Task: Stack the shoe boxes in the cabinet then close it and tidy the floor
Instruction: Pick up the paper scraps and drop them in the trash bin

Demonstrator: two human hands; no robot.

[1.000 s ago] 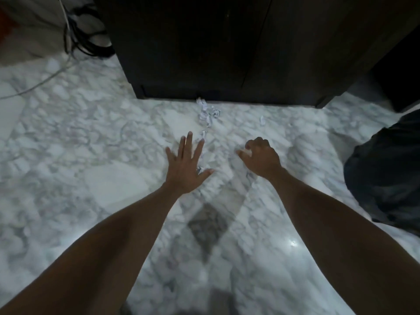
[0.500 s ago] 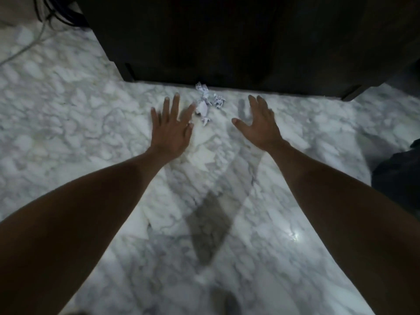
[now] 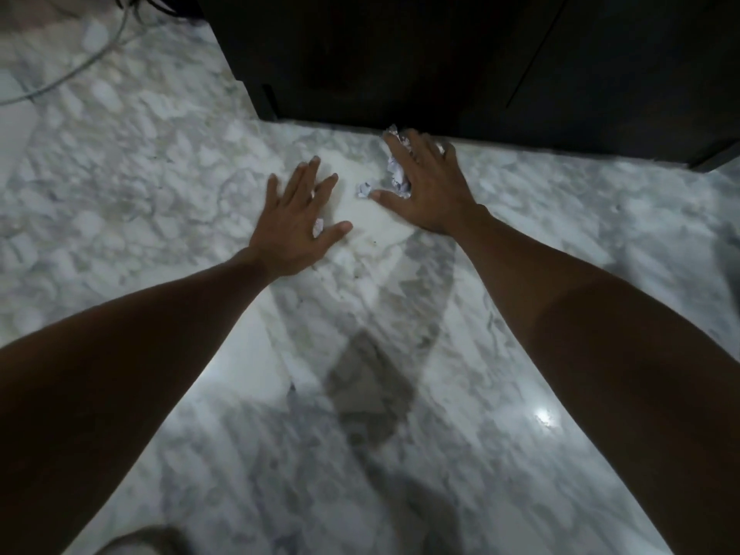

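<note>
Hands flat on the marble floor (image 3: 160,194) before the cabinet (image 3: 440,54).
Left hand (image 3: 298,226) and right hand (image 3: 428,190) lie released, fingers spread; paper scraps (image 3: 396,174) touch the right hand, just before the shut cabinet.

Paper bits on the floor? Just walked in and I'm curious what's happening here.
A person is gathering crumpled paper scraps off the marble floor in front of the shut dark cabinet. The right hand lies spread over the scraps; the left hand is flat beside them, a small bit showing beside its thumb.
</note>
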